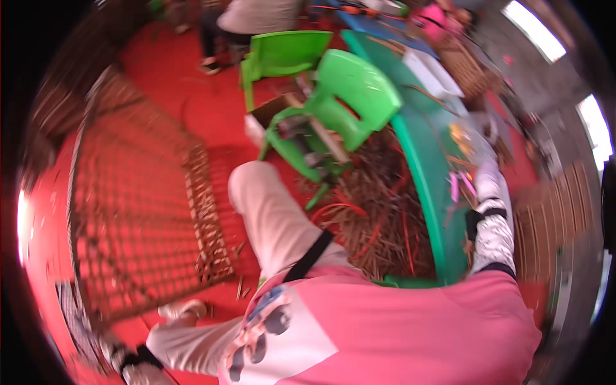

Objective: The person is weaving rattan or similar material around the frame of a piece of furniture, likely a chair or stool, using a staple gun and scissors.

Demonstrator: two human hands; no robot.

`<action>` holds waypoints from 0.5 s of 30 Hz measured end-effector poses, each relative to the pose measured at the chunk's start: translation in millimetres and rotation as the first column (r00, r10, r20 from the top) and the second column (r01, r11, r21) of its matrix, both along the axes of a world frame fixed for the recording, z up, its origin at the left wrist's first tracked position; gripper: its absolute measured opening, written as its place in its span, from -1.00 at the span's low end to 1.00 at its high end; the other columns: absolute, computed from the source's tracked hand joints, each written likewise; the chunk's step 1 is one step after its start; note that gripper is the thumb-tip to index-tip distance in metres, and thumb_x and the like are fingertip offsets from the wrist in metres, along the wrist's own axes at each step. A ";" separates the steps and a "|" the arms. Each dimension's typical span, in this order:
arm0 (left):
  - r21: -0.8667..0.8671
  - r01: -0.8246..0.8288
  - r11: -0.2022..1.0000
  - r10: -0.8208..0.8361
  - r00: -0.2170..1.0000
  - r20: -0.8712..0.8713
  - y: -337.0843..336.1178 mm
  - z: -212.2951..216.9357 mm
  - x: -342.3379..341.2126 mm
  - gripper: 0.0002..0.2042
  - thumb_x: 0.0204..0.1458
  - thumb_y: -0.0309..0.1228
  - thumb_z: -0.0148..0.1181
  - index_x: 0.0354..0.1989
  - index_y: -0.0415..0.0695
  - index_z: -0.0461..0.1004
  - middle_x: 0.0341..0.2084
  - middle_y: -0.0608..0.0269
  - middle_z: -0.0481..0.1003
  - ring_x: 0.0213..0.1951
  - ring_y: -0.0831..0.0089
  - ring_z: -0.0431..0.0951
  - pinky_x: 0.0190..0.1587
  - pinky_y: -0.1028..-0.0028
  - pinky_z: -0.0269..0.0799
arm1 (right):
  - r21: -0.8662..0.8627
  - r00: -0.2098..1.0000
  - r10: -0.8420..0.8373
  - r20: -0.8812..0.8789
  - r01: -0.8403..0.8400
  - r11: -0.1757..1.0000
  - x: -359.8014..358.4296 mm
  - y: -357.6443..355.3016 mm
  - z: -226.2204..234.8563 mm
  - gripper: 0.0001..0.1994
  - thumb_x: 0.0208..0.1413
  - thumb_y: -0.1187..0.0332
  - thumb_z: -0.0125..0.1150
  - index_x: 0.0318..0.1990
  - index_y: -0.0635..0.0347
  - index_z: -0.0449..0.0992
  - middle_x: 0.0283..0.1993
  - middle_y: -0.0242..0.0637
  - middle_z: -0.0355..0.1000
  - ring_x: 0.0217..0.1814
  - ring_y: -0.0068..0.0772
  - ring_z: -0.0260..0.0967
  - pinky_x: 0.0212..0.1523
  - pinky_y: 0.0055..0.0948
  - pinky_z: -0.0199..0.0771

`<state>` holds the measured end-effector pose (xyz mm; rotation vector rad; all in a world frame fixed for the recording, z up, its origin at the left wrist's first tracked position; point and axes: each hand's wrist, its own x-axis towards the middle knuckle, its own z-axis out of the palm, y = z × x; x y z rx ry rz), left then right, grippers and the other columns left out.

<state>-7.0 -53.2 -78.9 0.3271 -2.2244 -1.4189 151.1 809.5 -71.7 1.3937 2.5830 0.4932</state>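
Note:
My right hand point(487, 178), pale and smeared by motion, reaches over the green table point(420, 183) at the right. Just beyond its fingers lie a blurred clear plastic thing and a yellow item point(459, 137); whether I touch them I cannot tell. Pink-handled tools point(457, 186) lie beside this hand. At the lower left, my left hand point(114, 350) is near the bottom corner of a large openwork woven panel point(144, 212). Its fingers are blurred, so a grip on the panel cannot be made out.
A green chair point(359, 96) in front of me carries tools on its seat; another green chair point(289, 54) stands behind. Brown strips and scraps point(378, 212) are heaped beside the table. A white tray point(433, 74) sits at its far end. A person point(256, 16) sits farther off.

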 end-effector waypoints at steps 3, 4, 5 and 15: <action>-0.082 0.066 0.994 -0.064 0.998 0.029 33.1 -4.1 -0.1 -0.72 0.01 -0.11 0.07 -0.55 -0.06 0.34 -0.68 0.22 0.34 -0.64 0.37 0.36 -0.61 0.41 0.31 | -0.063 0.993 -0.116 -0.009 0.115 0.991 46.3 -7.0 -2.0 -0.75 0.05 0.29 -0.03 -0.21 0.24 0.45 -0.15 0.09 0.42 -0.05 0.07 0.37 -0.05 -0.08 0.34; -0.107 0.075 0.991 -0.072 0.997 0.037 37.3 -7.1 2.8 -0.72 0.01 -0.12 0.07 -0.53 -0.06 0.34 -0.67 0.22 0.34 -0.63 0.37 0.36 -0.61 0.41 0.31 | -0.075 0.991 -0.136 -0.016 0.134 0.988 51.3 -8.4 -3.8 -0.75 0.05 0.29 -0.02 -0.20 0.24 0.45 -0.15 0.09 0.42 -0.05 0.07 0.37 -0.04 -0.08 0.34; -0.126 0.089 0.988 -0.083 0.995 0.050 42.1 -10.4 1.6 -0.73 0.01 -0.12 0.06 -0.52 -0.06 0.34 -0.65 0.22 0.34 -0.62 0.37 0.37 -0.60 0.41 0.32 | -0.088 0.988 -0.154 -0.026 0.151 0.985 58.7 -12.3 -5.2 -0.75 0.05 0.29 -0.02 -0.20 0.24 0.45 -0.15 0.09 0.42 -0.05 0.06 0.37 -0.04 -0.08 0.34; -0.260 0.072 0.963 -0.054 0.996 0.078 27.3 -29.2 -8.0 -0.76 0.05 -0.16 0.01 -0.38 -0.07 0.34 -0.52 0.19 0.38 -0.50 0.34 0.41 -0.52 0.37 0.36 | 0.409 0.653 0.474 -0.591 -0.264 0.873 -68.1 -60.5 -3.0 -0.67 0.00 0.26 0.12 -0.08 0.17 0.38 -0.05 0.00 0.37 0.02 -0.03 0.32 0.02 -0.12 0.30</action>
